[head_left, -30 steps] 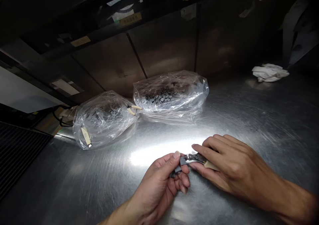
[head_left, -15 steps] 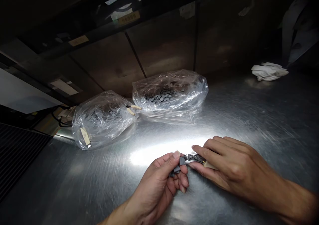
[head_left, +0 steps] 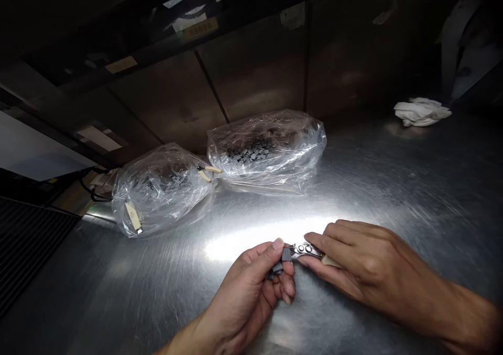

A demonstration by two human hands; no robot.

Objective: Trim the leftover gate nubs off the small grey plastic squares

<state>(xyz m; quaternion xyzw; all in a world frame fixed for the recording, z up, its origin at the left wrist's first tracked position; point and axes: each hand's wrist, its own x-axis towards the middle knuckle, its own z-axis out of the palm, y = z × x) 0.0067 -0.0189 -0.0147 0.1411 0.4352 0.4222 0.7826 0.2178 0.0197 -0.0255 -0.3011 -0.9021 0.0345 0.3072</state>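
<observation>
Low over the metal table, my left hand is closed on small grey pieces. One grey piece is pinched between thumb and fingertip; more grey pieces sit beneath it, partly hidden by the fingers. My right hand is wrapped round a small pair of nippers with a silver double-pivot head and a cream handle mostly covered by the palm. Their jaws meet the edge of the pinched piece; whether they have closed on it is too small to tell.
Two clear plastic bags of small grey pieces, a left bag and a right bag, rest against the back panel. A cream-handled tool lies between them, and a cream box cutter at the left bag. A crumpled white cloth lies far right.
The nippers' head has tilted slightly in my right hand, so its pivots show more brightly. The pinched grey piece has turned a little. Both hands stay in nearly the same place.
</observation>
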